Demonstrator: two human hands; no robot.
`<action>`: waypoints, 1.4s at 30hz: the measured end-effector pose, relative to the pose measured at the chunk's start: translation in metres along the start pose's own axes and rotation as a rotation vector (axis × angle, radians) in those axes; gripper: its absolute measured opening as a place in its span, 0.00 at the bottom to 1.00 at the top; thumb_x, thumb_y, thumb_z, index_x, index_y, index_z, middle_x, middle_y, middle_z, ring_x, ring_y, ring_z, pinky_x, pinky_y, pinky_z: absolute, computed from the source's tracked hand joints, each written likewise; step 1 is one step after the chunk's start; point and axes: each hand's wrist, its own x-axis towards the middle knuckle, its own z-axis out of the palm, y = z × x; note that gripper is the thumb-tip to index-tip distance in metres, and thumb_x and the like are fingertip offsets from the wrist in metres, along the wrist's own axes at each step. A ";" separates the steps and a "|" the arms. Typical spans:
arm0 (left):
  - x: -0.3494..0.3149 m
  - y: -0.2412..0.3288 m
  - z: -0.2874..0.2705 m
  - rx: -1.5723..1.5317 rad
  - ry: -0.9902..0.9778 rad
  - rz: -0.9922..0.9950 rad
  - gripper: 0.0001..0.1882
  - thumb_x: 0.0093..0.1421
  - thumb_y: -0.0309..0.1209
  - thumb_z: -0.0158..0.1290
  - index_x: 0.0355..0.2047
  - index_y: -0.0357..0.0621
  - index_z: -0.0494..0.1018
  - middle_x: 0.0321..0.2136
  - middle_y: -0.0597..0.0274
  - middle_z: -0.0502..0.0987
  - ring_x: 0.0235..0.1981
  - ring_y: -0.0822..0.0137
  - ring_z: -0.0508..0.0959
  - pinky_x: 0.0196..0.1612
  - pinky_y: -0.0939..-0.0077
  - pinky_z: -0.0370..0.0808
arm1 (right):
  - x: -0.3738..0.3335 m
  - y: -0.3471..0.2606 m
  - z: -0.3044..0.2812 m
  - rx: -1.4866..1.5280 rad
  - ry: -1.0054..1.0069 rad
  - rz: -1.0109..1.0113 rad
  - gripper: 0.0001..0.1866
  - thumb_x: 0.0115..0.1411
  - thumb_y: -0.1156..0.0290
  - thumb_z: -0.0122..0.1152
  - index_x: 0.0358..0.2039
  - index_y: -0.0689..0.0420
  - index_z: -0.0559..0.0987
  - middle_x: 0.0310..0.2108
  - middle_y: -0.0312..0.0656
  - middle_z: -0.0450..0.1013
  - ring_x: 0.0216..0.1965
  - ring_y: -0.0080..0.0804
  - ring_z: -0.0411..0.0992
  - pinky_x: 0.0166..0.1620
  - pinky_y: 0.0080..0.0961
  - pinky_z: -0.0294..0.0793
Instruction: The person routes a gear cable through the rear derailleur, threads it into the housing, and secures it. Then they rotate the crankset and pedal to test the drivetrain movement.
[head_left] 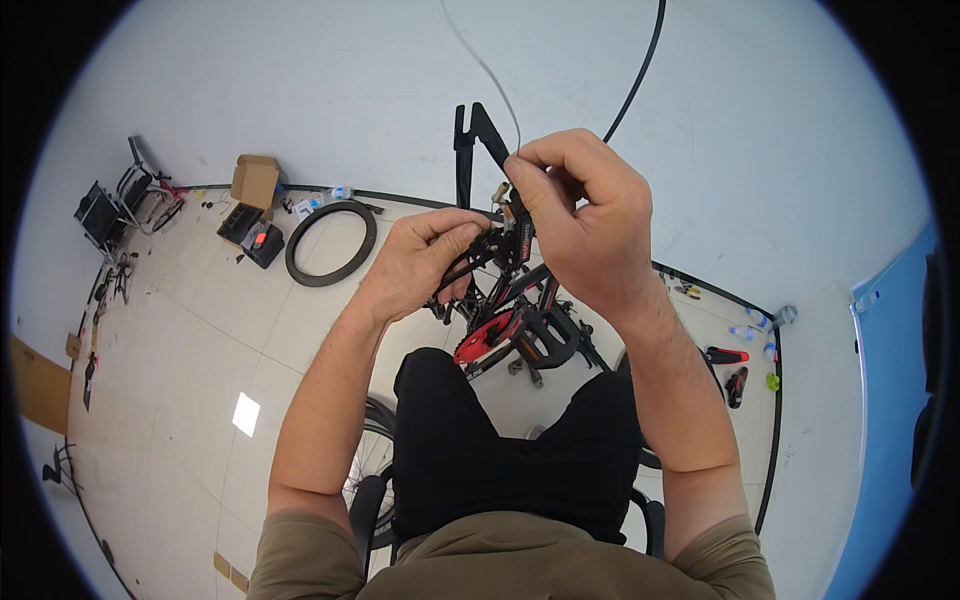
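Observation:
Between the thumb and forefinger of my right hand (590, 225), a thin metal cable (497, 84) is pinched, its length curving upward out of view. My left hand (418, 262) is closed around the black derailleur (518, 238), lower and to the left; its fingertips partly hide the part. Both hands are close together in front of a black bicycle frame (465, 165) whose forked end points up. Below them are a red chainring (485, 338) and a black pedal (546, 338). A black cable housing (637, 85) rises behind my right hand.
A loose tyre (331, 243) lies on the floor to the left, near an open cardboard box (257, 182) and a toolbox (252, 232). A spoked wheel (370, 450) is beside my left leg. Bottles (758, 320) and tools (737, 387) lie along the right wall.

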 end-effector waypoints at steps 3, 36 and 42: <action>-0.002 0.003 0.005 -0.042 0.015 0.027 0.14 0.72 0.30 0.48 0.50 0.35 0.77 0.23 0.62 0.76 0.16 0.76 0.71 0.17 0.81 0.66 | 0.000 0.003 0.003 -0.005 -0.008 0.024 0.02 0.54 0.81 0.64 0.26 0.61 0.79 0.21 0.39 0.72 0.16 0.25 0.64 0.21 0.25 0.61; 0.002 -0.006 -0.003 0.004 -0.006 0.021 0.16 0.72 0.30 0.48 0.53 0.31 0.74 0.20 0.61 0.77 0.15 0.74 0.74 0.17 0.82 0.68 | -0.147 0.034 0.065 0.427 -0.005 0.855 0.07 0.64 0.73 0.59 0.31 0.64 0.77 0.17 0.41 0.72 0.18 0.24 0.68 0.23 0.26 0.66; 0.005 -0.007 -0.006 0.010 0.047 0.069 0.17 0.72 0.30 0.48 0.55 0.32 0.73 0.24 0.56 0.79 0.17 0.72 0.76 0.17 0.81 0.69 | -0.198 0.027 0.066 0.131 -0.195 0.602 0.03 0.61 0.77 0.57 0.34 0.63 0.77 0.23 0.53 0.76 0.25 0.50 0.77 0.31 0.39 0.75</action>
